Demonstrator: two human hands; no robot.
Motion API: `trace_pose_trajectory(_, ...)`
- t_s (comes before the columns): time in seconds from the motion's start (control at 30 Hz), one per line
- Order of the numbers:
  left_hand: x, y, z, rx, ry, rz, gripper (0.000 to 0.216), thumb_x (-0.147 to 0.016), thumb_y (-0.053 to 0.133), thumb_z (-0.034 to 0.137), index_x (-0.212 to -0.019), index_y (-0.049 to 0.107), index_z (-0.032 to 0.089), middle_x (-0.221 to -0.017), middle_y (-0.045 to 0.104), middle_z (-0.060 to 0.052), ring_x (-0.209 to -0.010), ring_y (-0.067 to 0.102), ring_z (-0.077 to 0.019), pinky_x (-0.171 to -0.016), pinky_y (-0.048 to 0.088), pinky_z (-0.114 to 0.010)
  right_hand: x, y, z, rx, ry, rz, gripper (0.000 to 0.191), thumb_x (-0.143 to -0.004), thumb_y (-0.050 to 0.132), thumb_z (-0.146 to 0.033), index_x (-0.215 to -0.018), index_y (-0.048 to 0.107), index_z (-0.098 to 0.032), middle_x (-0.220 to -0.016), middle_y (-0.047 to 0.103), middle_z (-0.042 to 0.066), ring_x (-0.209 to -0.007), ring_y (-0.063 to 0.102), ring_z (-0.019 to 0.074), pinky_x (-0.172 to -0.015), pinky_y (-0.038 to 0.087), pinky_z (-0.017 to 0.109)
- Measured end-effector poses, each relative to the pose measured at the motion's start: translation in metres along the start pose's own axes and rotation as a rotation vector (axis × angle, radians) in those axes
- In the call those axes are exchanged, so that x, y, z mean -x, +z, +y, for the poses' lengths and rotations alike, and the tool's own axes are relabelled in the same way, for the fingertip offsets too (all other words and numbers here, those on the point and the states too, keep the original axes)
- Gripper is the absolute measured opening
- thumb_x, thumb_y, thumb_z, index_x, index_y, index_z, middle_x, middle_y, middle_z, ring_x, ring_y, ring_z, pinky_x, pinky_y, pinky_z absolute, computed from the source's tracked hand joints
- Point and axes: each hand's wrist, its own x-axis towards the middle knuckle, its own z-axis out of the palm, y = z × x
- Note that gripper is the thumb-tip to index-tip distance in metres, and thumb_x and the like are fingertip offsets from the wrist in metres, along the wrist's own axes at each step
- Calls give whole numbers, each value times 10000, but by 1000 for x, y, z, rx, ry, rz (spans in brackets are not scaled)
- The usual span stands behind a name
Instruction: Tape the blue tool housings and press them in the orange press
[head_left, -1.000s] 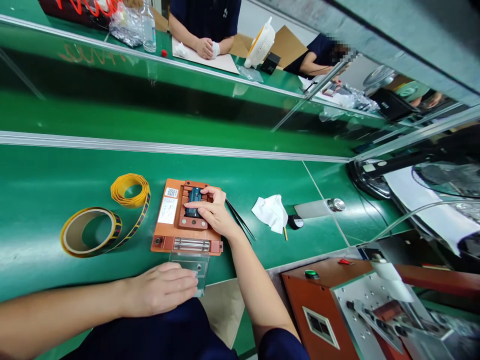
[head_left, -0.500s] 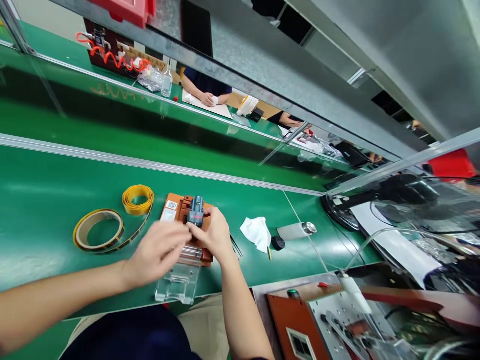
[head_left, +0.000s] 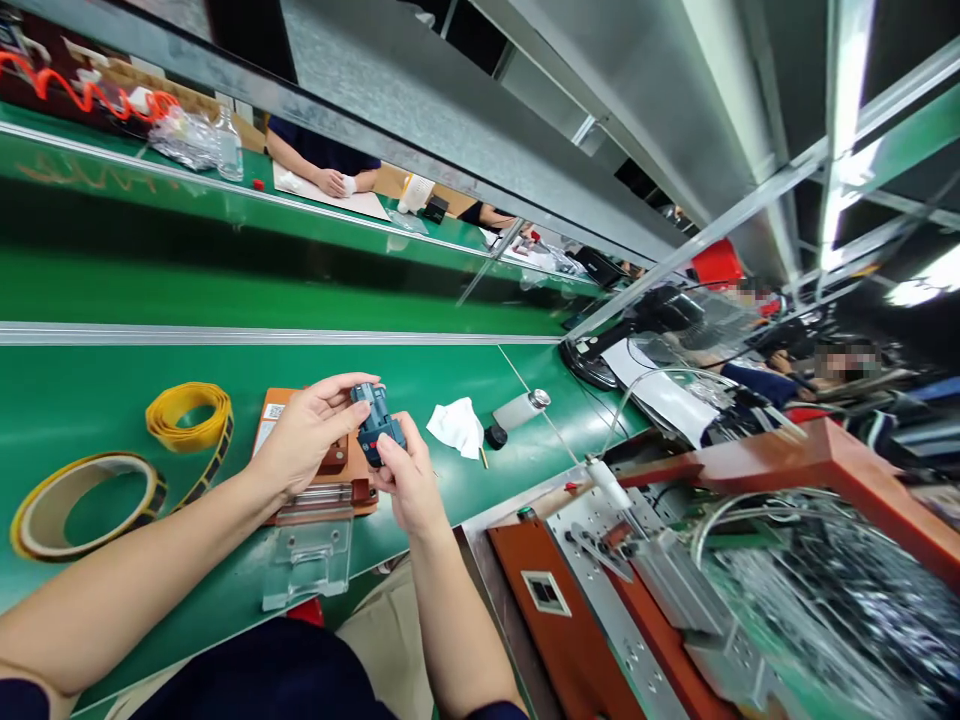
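Observation:
A dark blue-grey power-tool battery [head_left: 380, 406] is held up between my two hands above the bench. The fingers and thumb of my left hand [head_left: 309, 428] grip its upper left side. My right hand [head_left: 414, 485] pinches the wider lower end, thumb on the front face. Under and behind my hands lies an orange-brown fixture [head_left: 271, 408] with a white printed label, partly covered by my left hand. Its clear plastic flap [head_left: 311, 562] hangs open toward the bench's front edge.
Left on the green bench are a yellow label roll [head_left: 184, 437] and a larger roll [head_left: 41, 515]. To the right are a white cloth [head_left: 456, 425], a black cap [head_left: 496, 436] and a bottle [head_left: 514, 411]. An orange-brown machine [head_left: 555, 600] stands front right. People sit beyond the partition.
The battery has come up out of the fixture and is tilted in my hands. My left hand has moved onto it. The camera view has turned to the right.

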Motion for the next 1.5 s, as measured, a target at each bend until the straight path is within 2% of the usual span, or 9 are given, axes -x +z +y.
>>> trace_pose_trajectory(0.3,-5,-6,-10,4,-12,-30,460,-784,852,408,-1162,713,186,-1108,729,-103,-1036,671,-228,-853,545,-283,-6,16,3,-299,91,146,475,-824,678,-623,-816,405,-234,-624,366,-98,-457,175,32,-383,99,127)
trace_pose_trajectory(0.4,-5,-6,-11,-111,73,-2,403,-863,761,463,-1170,690,211,-1060,709,-59,-963,645,-184,-816,525,-256,-9,20,0,-443,303,-37,510,-821,615,-704,-907,504,-214,-566,374,-99,-440,144,38,-370,80,138)
trace_pose_trajectory(0.5,-6,-5,-10,-258,162,74,319,-950,616,517,-978,682,206,-848,647,-1,-794,586,-141,-729,479,-231,-8,27,3,-465,436,-208,586,-822,571,-759,-991,535,-200,-551,418,-86,-434,158,46,-371,84,146)
trace_pose_trajectory(0.63,-8,-6,-4,-478,149,154,382,-966,547,505,-754,588,191,-706,572,25,-687,523,-135,-679,415,-254,-2,31,15,-193,250,-62,557,-877,520,-774,-945,506,-221,-614,486,-49,-450,252,55,-395,149,158)
trace_pose_trajectory(0.83,-6,-6,3,-743,147,200,347,-966,503,474,-764,575,201,-698,562,37,-675,508,-141,-678,363,-280,3,23,23,326,5,-17,413,-988,449,-634,-1076,563,-246,-728,508,1,-606,508,154,-504,419,258)
trace_pose_trajectory(1.0,-8,-8,-3,-852,152,207,338,-966,483,471,-776,567,205,-730,570,25,-707,507,-157,-686,343,-296,-4,21,27,518,-65,5,378,-1014,426,-548,-1165,557,-228,-856,591,35,-759,601,190,-630,493,300)
trace_pose_trajectory(1.27,-13,-12,-13,-546,92,104,379,-957,559,565,-850,603,204,-779,597,20,-744,545,-149,-705,426,-262,7,10,23,223,-13,-113,546,-921,639,-488,-1375,460,-244,-1014,644,34,-606,586,113,-591,546,280)
trace_pose_trajectory(1.4,-5,-2,-14,-280,15,38,484,-948,543,651,-1178,615,231,-1108,678,-46,-982,626,-183,-808,495,-262,18,1,17,387,-245,141,582,-861,726,-394,-1380,505,-249,-1242,624,98,-878,682,186,-723,607,314)
trace_pose_trajectory(1.5,5,9,-11,-103,-165,-14,542,-906,634,639,-1241,617,214,-1232,670,-90,-1067,642,-208,-849,518,-266,26,-7,11,607,-446,312,580,-841,749,-319,-1377,536,-252,-1261,621,100,-995,663,209,-810,607,330)
